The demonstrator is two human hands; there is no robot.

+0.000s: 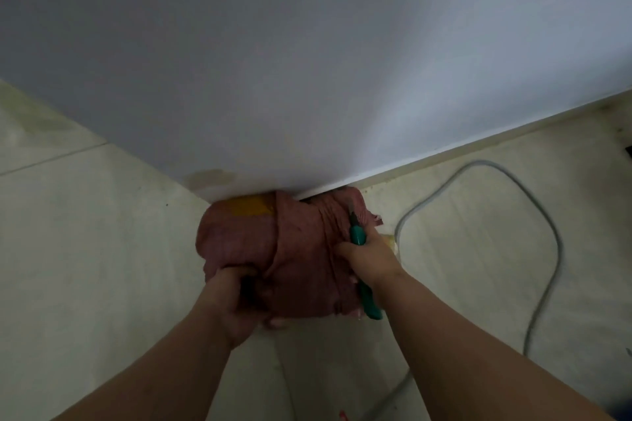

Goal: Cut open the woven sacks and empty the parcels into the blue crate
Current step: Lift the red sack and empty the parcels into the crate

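Observation:
A reddish-brown woven sack (246,243) with a yellow tape patch near its top lies bunched on the pale floor against the white wall's corner. My left hand (239,301) grips the sack's near lower edge. My right hand (369,256) presses on the sack's right side while holding a green-handled cutter (357,232), whose blade end points up toward the sack's gathered top. The green handle's tail shows below my wrist. No blue crate or parcels are in view.
A white wall (307,61) fills the upper frame and meets the tiled floor (85,232) right behind the sack. A grey cable (547,232) loops across the floor to the right. A dark object sits at the right edge.

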